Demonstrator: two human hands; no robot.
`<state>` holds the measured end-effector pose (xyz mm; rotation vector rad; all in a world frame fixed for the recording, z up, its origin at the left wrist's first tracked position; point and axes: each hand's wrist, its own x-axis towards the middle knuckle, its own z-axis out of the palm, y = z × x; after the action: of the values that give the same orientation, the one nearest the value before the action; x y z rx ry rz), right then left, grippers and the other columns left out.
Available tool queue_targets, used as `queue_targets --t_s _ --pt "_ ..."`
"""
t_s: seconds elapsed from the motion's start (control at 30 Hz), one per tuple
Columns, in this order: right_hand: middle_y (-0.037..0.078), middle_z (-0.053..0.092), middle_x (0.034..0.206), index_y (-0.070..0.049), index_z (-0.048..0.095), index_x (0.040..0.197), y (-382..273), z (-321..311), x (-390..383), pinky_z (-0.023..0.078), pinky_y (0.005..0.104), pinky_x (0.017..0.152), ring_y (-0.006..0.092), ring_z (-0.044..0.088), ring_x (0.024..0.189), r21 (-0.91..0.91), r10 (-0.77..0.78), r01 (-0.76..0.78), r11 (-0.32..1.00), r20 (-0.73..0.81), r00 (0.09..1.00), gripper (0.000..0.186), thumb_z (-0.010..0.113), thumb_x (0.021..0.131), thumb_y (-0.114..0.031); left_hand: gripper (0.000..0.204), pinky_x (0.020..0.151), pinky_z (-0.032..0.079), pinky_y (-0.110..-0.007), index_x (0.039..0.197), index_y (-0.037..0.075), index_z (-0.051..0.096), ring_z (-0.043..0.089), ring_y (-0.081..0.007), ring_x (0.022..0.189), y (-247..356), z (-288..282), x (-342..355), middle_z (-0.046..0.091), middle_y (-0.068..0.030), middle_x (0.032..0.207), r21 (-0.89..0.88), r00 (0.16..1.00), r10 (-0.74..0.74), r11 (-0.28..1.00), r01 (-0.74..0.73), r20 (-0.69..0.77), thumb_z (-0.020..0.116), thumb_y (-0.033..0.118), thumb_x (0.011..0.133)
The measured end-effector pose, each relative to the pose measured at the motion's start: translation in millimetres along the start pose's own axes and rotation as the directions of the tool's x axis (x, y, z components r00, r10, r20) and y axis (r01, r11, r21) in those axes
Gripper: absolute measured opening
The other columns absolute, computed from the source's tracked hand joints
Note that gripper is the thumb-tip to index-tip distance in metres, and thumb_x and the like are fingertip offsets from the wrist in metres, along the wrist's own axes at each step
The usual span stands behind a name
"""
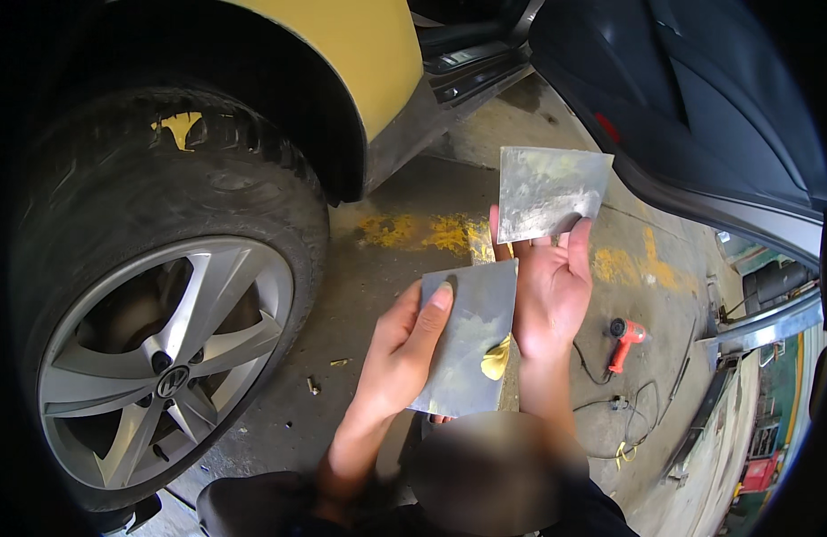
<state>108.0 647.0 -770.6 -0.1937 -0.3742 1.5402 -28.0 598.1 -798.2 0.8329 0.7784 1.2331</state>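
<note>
My left hand (391, 353) is closed on the left edge of a flat grey rectangular plate (462, 313), thumb on top and fingers underneath. A small blob of yellow putty-like paste (496, 359) sits near the plate's right edge. Farther up and to the right, my right hand (554, 277) grips a second thin grey sheet, a spreader blade (554, 190), by its lower edge between thumb and fingers. Pale smears mark the blade's face. Blade and plate are apart; the plate's right edge covers part of the view toward my right wrist.
To the left stands a car wheel (176, 358) under a yellow fender (364, 54), with a yellow patch on its tyre. An opened car door (699, 98) spans the upper right. On the concrete floor lie a red heat-gun-like tool (624, 343) and a looped cable (641, 430).
</note>
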Motion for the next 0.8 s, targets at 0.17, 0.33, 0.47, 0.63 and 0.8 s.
queue_targets --t_s 0.17,0.33,0.47,0.63,0.8 --pt "0.005 0.040 0.122 -0.014 0.035 0.121 4 10 1 0.019 0.0372 0.098 0.0183 0.031 0.116 -0.217 -0.187 0.187 0.958 0.017 0.982 0.045 0.037 0.087 -0.043 0.030 0.065 0.037 -0.017 0.102 -0.001 0.050 0.043 -0.0029 0.073 -3 3 1 0.053 0.0010 0.082 -0.012 0.989 -0.131 0.991 0.132 0.068 0.041 0.026 0.090" --pt "0.006 0.037 0.125 -0.012 0.034 0.123 3 7 4 0.019 0.0387 0.099 0.0203 0.030 0.117 -0.251 -0.238 0.252 0.935 0.088 0.967 0.044 0.035 0.088 -0.040 0.027 0.065 0.037 -0.017 0.100 -0.001 0.050 0.043 -0.0034 0.072 -6 -1 0 0.052 0.0013 0.080 0.021 0.971 -0.184 0.983 0.183 0.153 0.042 0.023 0.090" --pt "0.004 0.039 0.122 -0.005 0.033 0.122 12 10 4 0.020 0.0305 0.099 0.0146 0.034 0.114 -0.255 -0.297 0.302 0.919 0.059 0.953 0.050 0.037 0.088 -0.041 0.026 0.060 0.043 -0.020 0.101 -0.002 0.048 0.048 -0.0059 0.068 -10 -1 -1 0.054 -0.0025 0.080 0.071 0.970 -0.144 0.989 0.132 0.198 0.042 0.021 0.089" --pt "0.005 0.043 0.118 -0.003 0.035 0.119 14 7 2 0.022 0.0296 0.097 0.0127 0.037 0.110 -0.247 -0.343 0.360 0.900 0.109 0.933 0.046 0.036 0.089 -0.038 0.026 0.065 0.038 -0.018 0.099 -0.002 0.050 0.043 -0.0041 0.073 -5 -2 -2 0.052 0.0006 0.079 0.093 0.964 -0.163 0.985 0.146 0.211 0.042 0.021 0.090" --pt "0.005 0.048 0.108 -0.002 0.040 0.113 15 1 0 0.025 0.0299 0.095 0.0118 0.041 0.104 -0.208 -0.314 0.328 0.922 0.096 0.945 0.042 0.035 0.090 -0.037 0.028 0.068 0.038 -0.018 0.104 -0.001 0.049 0.045 -0.0043 0.077 -10 2 -2 0.053 0.0000 0.085 -0.047 0.960 -0.208 0.974 0.221 0.190 0.042 0.021 0.090"
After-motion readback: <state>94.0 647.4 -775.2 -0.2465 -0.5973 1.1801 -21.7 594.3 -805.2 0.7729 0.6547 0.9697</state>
